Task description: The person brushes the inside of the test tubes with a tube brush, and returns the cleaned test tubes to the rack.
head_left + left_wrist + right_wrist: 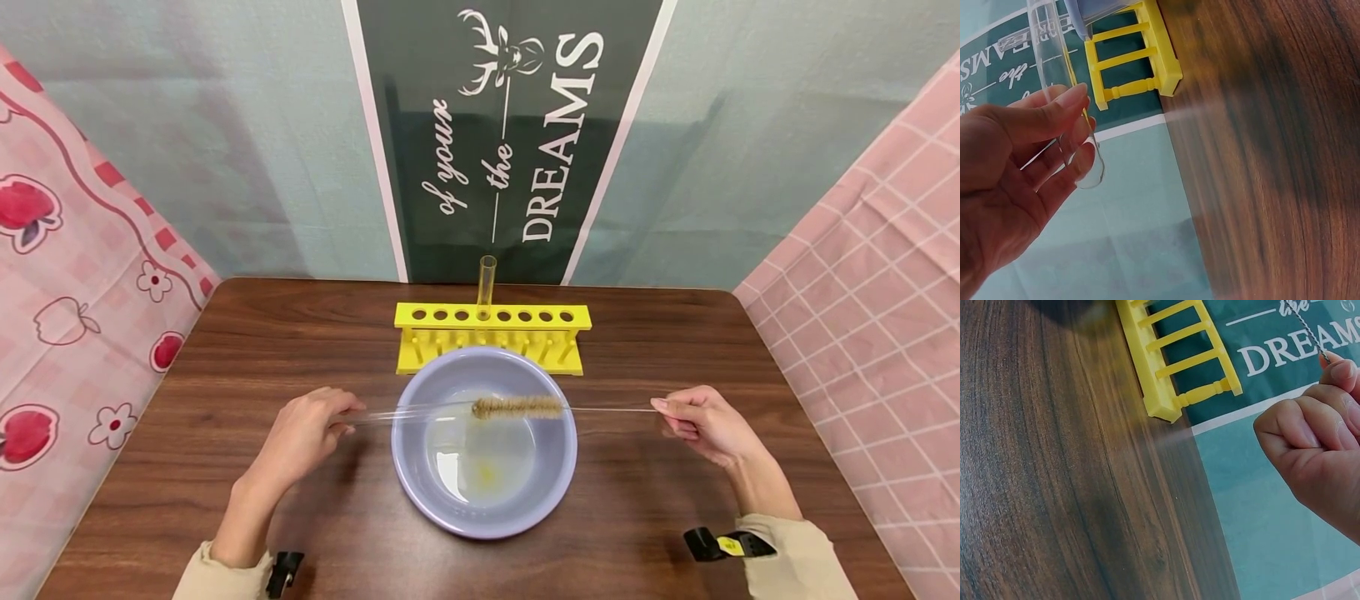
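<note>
My left hand (306, 433) pinches a clear glass test tube (408, 412) near one end, with the tube lying nearly level over the basin. In the left wrist view, thumb and fingers close around the test tube (1054, 53) and its rounded end shows below them. A test tube brush (525, 407) with tan bristles is in line with the tube, its tip at the tube's far end; whether the tip is inside I cannot tell. My right hand (708, 425) pinches the brush's thin twisted-wire handle (1307, 328). Beneath both is a lavender basin (483, 527) holding cloudy water.
Behind the basin stands a yellow test tube rack (408, 315), with one upright test tube (487, 283) in it. All of this is on a dark wood table (300, 333). Printed cloths hang at the back and both sides.
</note>
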{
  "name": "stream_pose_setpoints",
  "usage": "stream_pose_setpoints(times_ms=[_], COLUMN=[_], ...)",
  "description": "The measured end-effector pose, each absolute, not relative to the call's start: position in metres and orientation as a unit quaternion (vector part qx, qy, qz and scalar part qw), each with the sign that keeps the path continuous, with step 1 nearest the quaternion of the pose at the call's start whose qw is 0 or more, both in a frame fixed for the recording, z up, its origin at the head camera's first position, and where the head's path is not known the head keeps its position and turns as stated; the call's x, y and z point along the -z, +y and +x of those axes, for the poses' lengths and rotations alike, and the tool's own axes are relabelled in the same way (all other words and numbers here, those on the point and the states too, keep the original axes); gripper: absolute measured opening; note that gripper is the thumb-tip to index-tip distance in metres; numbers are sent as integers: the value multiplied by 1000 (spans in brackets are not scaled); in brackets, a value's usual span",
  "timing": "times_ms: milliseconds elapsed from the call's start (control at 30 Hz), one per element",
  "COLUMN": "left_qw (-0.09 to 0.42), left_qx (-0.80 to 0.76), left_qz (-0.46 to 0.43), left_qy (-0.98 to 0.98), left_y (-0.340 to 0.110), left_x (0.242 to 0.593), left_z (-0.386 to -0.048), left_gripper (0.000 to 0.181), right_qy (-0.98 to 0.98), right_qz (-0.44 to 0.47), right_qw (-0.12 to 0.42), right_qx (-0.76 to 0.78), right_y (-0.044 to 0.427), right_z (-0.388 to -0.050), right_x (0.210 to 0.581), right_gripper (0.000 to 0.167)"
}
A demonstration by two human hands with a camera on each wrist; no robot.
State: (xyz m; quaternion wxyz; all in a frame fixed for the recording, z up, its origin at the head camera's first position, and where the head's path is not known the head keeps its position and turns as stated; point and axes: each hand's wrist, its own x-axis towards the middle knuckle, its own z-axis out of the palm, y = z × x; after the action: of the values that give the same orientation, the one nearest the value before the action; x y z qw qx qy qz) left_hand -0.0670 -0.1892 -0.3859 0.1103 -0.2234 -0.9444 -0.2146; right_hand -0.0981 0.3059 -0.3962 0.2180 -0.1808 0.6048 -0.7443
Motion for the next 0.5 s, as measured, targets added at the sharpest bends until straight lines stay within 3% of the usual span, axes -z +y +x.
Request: stream_pose_setpoints(times_ms=[500], left_qw=[150], left_qx=[212], left_qz=[-250], left_qy=[-933], left_y=[-189], left_x=[387], left_z=[-65], left_gripper=[33], right_qy=[593], right_qz=[-196], right_qw=[214], right_qx=[751], right_y=[305], right_z=[-98], right_x=[398], right_gripper=[33])
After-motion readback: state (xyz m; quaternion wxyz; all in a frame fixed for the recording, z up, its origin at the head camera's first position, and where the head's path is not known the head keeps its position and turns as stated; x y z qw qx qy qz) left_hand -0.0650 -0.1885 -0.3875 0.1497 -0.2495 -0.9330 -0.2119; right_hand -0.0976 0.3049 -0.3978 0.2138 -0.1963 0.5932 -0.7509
